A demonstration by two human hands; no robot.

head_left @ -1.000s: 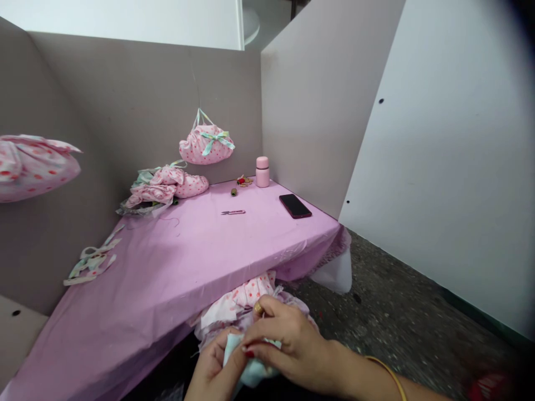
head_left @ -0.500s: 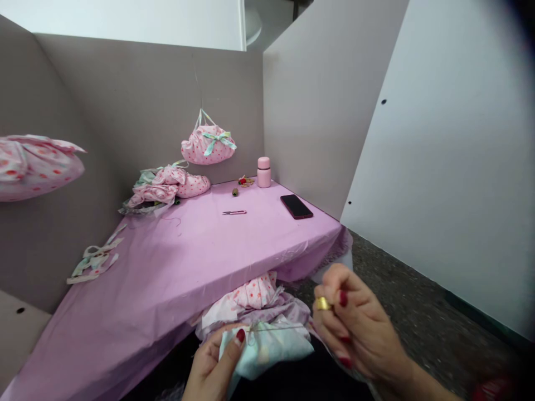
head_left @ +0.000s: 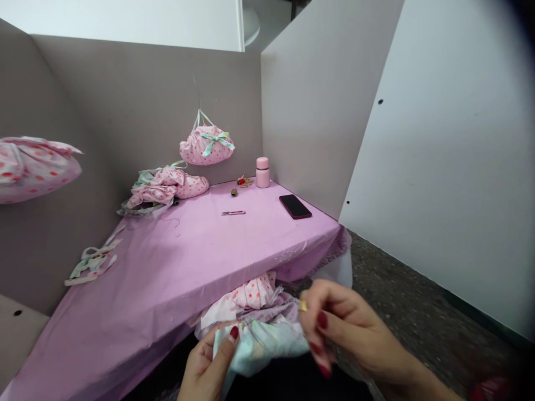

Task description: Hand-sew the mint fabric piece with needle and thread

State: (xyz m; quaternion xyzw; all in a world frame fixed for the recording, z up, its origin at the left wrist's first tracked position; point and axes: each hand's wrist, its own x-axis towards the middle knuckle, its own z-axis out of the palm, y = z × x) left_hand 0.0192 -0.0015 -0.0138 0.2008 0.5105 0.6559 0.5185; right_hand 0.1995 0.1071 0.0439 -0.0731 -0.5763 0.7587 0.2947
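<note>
Below the table's front edge, my left hand point(head_left: 211, 356) pinches a pale mint-green piece of fabric point(head_left: 267, 346) between thumb and fingers. Gathers and a bit of dark thread point(head_left: 251, 323) show along its top edge near my left thumb. My right hand point(head_left: 343, 323), with a gold ring-like band point(head_left: 303, 306) on one finger, is close to the right end of the fabric. Its fingers are closed in a pinch, blurred by motion, and what they hold is too small to make out. Behind the fabric lies a pink dotted cloth point(head_left: 257, 291).
On the pink-covered table point(head_left: 200, 245) lie thread snips point(head_left: 233, 213), a phone point(head_left: 295, 206), a thread spool point(head_left: 234, 192), a pink bottle point(head_left: 262, 172), fabric strips point(head_left: 92, 264) and a heap of dotted cloth point(head_left: 167, 186). A dotted pouch point(head_left: 208, 146) hangs by the back panel.
My right hand has moved left and slightly down, closer to the fabric. The thread that stretched rightward from the fabric no longer shows as a taut line. My left hand keeps its hold.
</note>
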